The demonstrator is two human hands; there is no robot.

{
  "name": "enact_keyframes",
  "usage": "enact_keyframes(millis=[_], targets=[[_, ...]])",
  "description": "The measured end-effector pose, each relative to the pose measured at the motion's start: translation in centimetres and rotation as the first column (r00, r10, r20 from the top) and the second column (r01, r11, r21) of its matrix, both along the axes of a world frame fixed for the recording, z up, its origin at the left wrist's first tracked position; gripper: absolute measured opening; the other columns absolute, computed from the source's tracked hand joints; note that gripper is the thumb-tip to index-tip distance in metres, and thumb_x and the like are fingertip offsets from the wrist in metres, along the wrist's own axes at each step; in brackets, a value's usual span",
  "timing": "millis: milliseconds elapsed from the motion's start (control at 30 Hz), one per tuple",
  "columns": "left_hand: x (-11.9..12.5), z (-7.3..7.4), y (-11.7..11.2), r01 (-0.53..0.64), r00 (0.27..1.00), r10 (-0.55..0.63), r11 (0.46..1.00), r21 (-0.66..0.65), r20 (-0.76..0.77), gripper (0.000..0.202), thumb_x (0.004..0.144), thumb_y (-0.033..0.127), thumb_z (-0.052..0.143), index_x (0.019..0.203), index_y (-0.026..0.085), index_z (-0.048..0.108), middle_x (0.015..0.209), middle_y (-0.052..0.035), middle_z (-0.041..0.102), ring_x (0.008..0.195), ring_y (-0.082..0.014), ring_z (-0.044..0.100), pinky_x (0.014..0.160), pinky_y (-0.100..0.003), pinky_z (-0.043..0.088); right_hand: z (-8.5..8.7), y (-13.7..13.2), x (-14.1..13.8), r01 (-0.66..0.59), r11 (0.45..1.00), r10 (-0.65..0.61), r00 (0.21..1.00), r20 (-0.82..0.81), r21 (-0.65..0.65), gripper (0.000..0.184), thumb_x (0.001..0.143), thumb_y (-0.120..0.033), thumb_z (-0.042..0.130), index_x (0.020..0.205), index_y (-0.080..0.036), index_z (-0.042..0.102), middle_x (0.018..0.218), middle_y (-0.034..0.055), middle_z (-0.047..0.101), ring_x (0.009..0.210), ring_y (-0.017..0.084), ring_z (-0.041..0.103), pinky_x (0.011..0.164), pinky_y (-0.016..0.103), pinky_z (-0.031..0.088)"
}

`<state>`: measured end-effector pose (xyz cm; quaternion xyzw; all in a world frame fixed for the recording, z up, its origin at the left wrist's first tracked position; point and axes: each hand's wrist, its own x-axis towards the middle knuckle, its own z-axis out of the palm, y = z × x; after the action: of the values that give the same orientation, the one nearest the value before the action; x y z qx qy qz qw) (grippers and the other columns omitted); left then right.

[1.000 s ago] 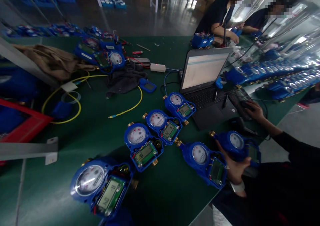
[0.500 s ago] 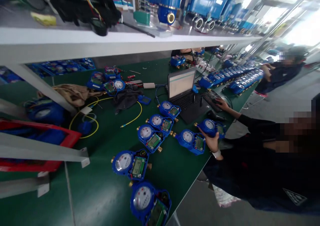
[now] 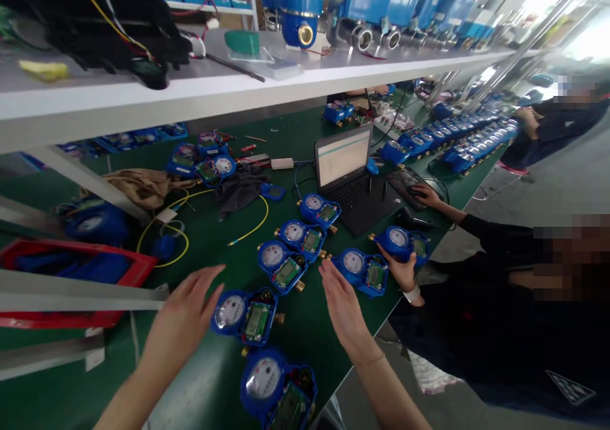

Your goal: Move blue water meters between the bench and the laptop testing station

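Several blue water meters with round dials and green circuit boards lie in a row on the green bench (image 3: 200, 379). My left hand (image 3: 183, 319) hovers open, fingers spread, just left of one blue meter (image 3: 244, 315). My right hand (image 3: 342, 304) is open and flat to that meter's right, close to another meter (image 3: 362, 270). Neither hand holds anything. The nearest meter (image 3: 279, 389) lies below, between my forearms.
A co-worker at the right has one hand on a blue meter (image 3: 401, 242) and the other on a mouse (image 3: 419, 192) beside an open laptop (image 3: 345, 166). A yellow cable (image 3: 248, 227), a red bin (image 3: 76, 277) and a white shelf (image 3: 238, 87) lie around.
Both my hands have come into view from below and reached out over the bench, either side of a meter. The view has shifted slightly; the co-worker's hands stay put.
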<state>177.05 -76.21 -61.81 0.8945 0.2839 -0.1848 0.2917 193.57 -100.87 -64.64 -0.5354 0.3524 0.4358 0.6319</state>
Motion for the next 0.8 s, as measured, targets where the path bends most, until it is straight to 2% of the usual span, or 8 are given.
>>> enact_keyframes(millis=[100,200,267,333,433,533,667,800], targets=[[6.9,-6.0,-1.2,0.177,0.984,-0.176,0.983,-0.045,0.03,0.041,0.098,0.034,0.041,0.137,0.02,0.039,0.133,-0.0071,0.048,0.12,-0.0207,0.047,0.105,-0.037,0.04,-4.0,0.6,1.0,-0.03,0.999,0.03,0.999,-0.021,-0.029,0.084,0.078,-0.045,0.071,0.143,-0.007,0.034,0.149,0.0074,0.031,0.139,0.016,0.029,0.122,0.03,0.015],[12.6,-12.1,-1.9,0.376,0.926,-0.377,0.921,-0.105,0.007,0.054,0.091,0.027,0.056,0.141,0.021,0.038,0.142,-0.0056,0.041,0.128,-0.0223,0.041,0.109,-0.039,0.035,-7.1,0.8,1.1,-0.065,0.996,0.062,0.996,-0.058,-0.055,0.089,0.081,-0.046,0.067,0.147,-0.003,0.025,0.152,0.0071,0.025,0.142,0.015,0.021,0.122,0.03,0.009],[14.5,-15.4,-2.0,0.449,0.887,-0.46,0.877,-0.174,-0.031,0.063,0.087,0.029,0.062,0.144,0.025,0.036,0.147,-0.0046,0.036,0.132,-0.0245,0.035,0.109,-0.042,0.034,-8.5,1.0,1.0,-0.077,0.996,0.073,0.995,-0.063,-0.051,0.09,0.082,-0.048,0.064,0.147,-0.002,0.023,0.153,0.0082,0.023,0.142,0.015,0.02,0.122,0.029,0.011],[15.1,-17.8,-1.8,0.467,0.862,-0.502,0.838,-0.284,-0.065,0.071,0.085,0.035,0.065,0.147,0.028,0.032,0.15,-0.0038,0.031,0.135,-0.0254,0.033,0.11,-0.042,0.033,-9.3,1.1,0.9,-0.132,0.99,0.13,0.991,-0.039,-0.048,0.088,0.085,-0.049,0.06,0.148,-0.001,0.022,0.153,0.0088,0.022,0.142,0.014,0.02,0.121,0.027,0.012],[14.6,-20.1,-1.5,0.393,0.871,-0.486,0.779,-0.488,-0.074,0.08,0.084,0.049,0.064,0.15,0.034,0.022,0.155,-0.0008,0.02,0.138,-0.0226,0.029,0.114,-0.038,0.029,-9.7,1.1,0.6,-0.278,0.958,0.279,0.96,0.0,-0.064,0.084,0.091,-0.051,0.052,0.152,-0.006,0.017,0.154,0.0052,0.019,0.144,0.012,0.015,0.121,0.027,0.009],[14.2,-21.3,-1.2,0.284,0.906,-0.417,0.72,-0.633,-0.069,0.084,0.082,0.055,0.063,0.15,0.042,0.016,0.156,0.0035,0.012,0.139,-0.0195,0.028,0.115,-0.033,0.027,-9.9,0.7,0.1,-0.368,0.926,0.367,0.93,-0.029,-0.08,0.086,0.092,-0.056,0.049,0.154,-0.013,0.01,0.155,0.0007,0.013,0.145,0.012,0.01,0.121,0.03,0.008],[14.9,-22.5,-0.1,0.274,0.901,-0.429,0.668,-0.692,-0.057,0.082,0.079,0.054,0.067,0.147,0.043,0.022,0.153,0.0034,0.018,0.139,-0.019,0.029,0.114,-0.03,0.027,-10.0,0.7,0.1,-0.447,0.893,0.441,0.893,-0.088,-0.057,0.092,0.091,-0.06,0.048,0.155,-0.013,0.002,0.156,-0.0017,0.007,0.145,0.012,0.006,0.121,0.029,0.012],[16.1,-23.3,1.8,0.303,0.873,-0.481,0.656,-0.691,-0.073,0.078,0.079,0.053,0.067,0.146,0.043,0.027,0.152,0.0043,0.022,0.137,-0.0186,0.031,0.112,-0.03,0.03,-9.9,1.8,1.1,-0.524,0.852,0.523,0.849,-0.078,0.003,0.091,0.091,-0.057,0.047,0.155,-0.013,0.0,0.156,-0.0014,0.006,0.145,0.012,0.007,0.119,0.028,0.021]])
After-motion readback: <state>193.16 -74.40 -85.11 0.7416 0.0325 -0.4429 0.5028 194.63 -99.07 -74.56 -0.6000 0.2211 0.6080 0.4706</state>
